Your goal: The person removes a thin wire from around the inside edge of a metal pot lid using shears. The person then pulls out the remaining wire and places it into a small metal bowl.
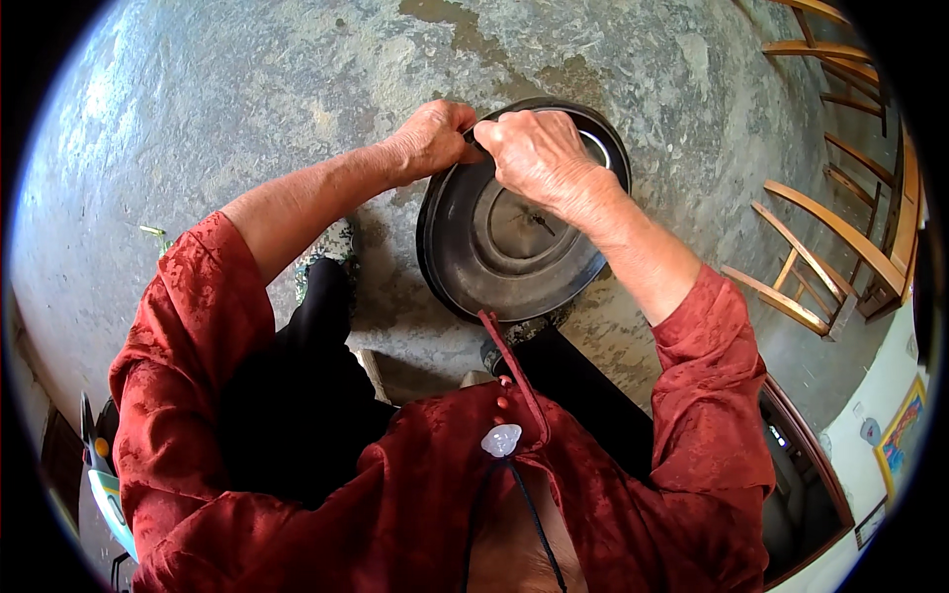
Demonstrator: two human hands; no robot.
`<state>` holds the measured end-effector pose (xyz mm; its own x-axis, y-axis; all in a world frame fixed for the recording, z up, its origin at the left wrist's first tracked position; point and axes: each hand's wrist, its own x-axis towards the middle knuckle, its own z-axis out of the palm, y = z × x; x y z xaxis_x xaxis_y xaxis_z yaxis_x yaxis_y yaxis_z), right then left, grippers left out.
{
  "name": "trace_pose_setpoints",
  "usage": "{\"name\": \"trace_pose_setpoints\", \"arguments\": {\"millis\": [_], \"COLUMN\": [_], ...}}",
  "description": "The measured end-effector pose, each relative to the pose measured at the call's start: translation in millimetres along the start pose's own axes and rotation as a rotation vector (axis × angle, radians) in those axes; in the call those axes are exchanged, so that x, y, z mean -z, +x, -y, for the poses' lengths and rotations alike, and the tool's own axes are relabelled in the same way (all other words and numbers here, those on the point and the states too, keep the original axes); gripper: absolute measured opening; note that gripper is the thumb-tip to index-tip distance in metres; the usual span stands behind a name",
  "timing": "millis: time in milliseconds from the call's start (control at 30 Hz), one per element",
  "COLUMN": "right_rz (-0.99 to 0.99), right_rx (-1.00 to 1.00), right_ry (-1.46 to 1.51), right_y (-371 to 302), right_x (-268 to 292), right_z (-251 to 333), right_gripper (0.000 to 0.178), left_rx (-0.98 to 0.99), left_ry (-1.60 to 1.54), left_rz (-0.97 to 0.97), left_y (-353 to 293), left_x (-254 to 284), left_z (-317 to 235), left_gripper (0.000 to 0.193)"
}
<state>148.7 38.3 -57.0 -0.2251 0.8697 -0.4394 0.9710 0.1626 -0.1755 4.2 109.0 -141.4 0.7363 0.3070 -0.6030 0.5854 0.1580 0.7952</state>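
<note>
A round, shallow, dark metal basin (470, 247) is tilted in front of me, low between my feet. Concentric rings mark its inside, and a dark spot lies near the centre. My left hand (432, 140) is closed on its upper left rim, with the thumb toward the inside. Right beside it, my right hand (539, 158) is closed in a fist over the upper inside of the basin. Whatever the right fingers may hold is hidden under the hand. A bright curved strip shows along the rim to the right of that hand.
Worn grey concrete floor (247, 109) with darker stains surrounds me. Wooden chairs (806, 262) stand at the right. Orange-handled scissors (99, 445) and a light-blue item (111, 504) are at the lower left. My patterned shoe (334, 245) is left of the basin.
</note>
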Motion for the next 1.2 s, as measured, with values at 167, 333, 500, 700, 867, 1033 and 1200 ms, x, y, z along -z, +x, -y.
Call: {"name": "trace_pose_setpoints", "arguments": {"millis": [167,333,500,700,867,1033,1200], "right_rz": [0.002,0.033,-0.001,0.038,-0.098,0.006,0.16], "right_rx": [-0.226,-0.205,-0.227,-0.197,0.004,-0.06,-0.018], "right_ry": [0.081,0.039,0.154,0.028,-0.047,-0.059,-0.118], "right_y": [-9.4,-8.5,-19.0,-11.9,-4.8,-7.3,5.5], "right_x": [1.8,3.2,8.4,11.7,-0.7,13.3,10.6], "right_z": [-51.1,-55.6,-56.4,-56.4,-28.8,-55.3,-19.5], "right_gripper": [0.015,0.017,0.018,0.015,0.006,0.005,0.005], "left_rx": [-0.008,0.007,0.024,0.005,0.019,-0.012,0.029], "left_ry": [-0.08,-0.216,-0.173,-0.12,-0.177,-0.116,-0.125], "left_rz": [0.047,0.052,0.038,0.027,0.008,0.021,0.023], "left_y": [6.2,3.7,-1.1,-0.9,1.0,-4.5,-3.9], "left_x": [-3.6,-5.2,-3.2,-1.3,-2.0,-2.2,-1.5], "left_z": [10.0,9.2,-2.4,-11.3,-4.6,-7.1,-10.0], "left_gripper": [0.017,0.015,0.015,0.016,0.016,0.016,0.016]}}
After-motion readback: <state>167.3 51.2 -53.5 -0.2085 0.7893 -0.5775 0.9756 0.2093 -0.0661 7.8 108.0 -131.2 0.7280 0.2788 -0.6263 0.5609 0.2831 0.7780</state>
